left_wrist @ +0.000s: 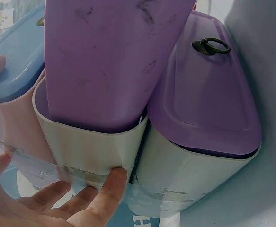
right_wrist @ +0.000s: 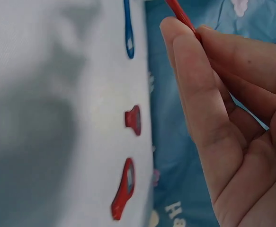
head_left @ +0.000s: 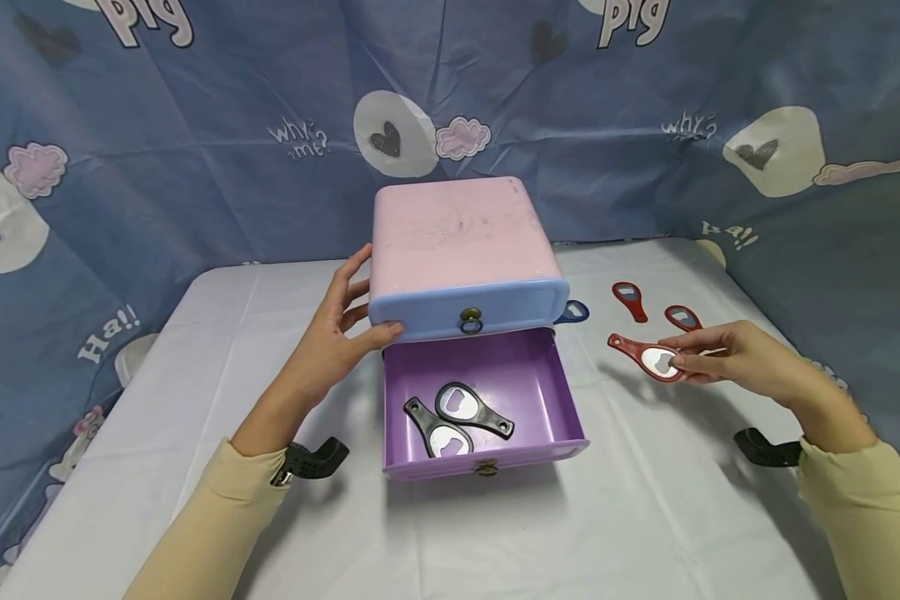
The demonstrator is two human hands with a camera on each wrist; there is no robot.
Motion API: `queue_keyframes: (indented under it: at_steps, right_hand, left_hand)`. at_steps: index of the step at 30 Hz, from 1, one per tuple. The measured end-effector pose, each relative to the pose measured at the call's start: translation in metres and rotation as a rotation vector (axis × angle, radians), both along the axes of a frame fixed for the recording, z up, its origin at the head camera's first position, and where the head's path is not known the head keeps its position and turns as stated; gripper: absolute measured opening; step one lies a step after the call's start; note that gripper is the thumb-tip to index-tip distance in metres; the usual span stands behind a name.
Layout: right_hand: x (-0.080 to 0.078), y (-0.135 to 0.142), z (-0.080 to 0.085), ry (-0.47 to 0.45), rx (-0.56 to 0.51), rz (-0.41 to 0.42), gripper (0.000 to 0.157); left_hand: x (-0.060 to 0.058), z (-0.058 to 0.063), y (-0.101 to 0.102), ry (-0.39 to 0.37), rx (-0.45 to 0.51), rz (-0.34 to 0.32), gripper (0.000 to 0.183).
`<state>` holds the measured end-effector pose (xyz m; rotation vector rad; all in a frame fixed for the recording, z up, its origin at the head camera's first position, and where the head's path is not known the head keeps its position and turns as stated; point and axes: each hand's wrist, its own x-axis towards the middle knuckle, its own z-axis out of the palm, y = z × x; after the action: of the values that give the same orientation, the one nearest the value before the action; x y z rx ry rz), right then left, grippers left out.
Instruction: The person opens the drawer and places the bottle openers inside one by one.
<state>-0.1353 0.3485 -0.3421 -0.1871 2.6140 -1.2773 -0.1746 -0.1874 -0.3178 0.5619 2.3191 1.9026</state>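
Observation:
My right hand (head_left: 742,367) pinches a red bottle opener (head_left: 648,358) by its round end, above the white table. In the right wrist view, only a thin red edge of this opener (right_wrist: 182,16) shows at the fingertips. My left hand (head_left: 330,342) presses its spread fingers against the side of a small drawer cabinet (head_left: 461,237), with the thumb on the blue top drawer's (head_left: 420,312) front. Below, a purple drawer (head_left: 525,367) is pulled out. Two black bottle openers (head_left: 487,417) lie in it.
Two more red bottle openers (head_left: 630,302) lie on the table right of the cabinet. A blue opener (head_left: 573,312) is partly hidden behind it. The left wrist view shows another purple drawer (left_wrist: 213,94), closed, below the pulled-out one. Patterned blue cloth (head_left: 270,200) hangs behind the table.

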Motion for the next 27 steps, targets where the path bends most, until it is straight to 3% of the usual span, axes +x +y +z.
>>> queue_keyframes:
  at_steps: [13, 27]
  right_hand:
    - [0.019, -0.028, 0.038, 0.092, 0.047, 0.054, 0.036]
    - [0.030, -0.060, 0.057, 0.164, 0.024, 0.151, 0.033]
  left_hand:
    - [-0.001, 0.001, 0.000, 0.001, -0.005, 0.003, 0.099]
    - [-0.002, 0.000, 0.000, 0.004, 0.000, 0.001, 0.099]
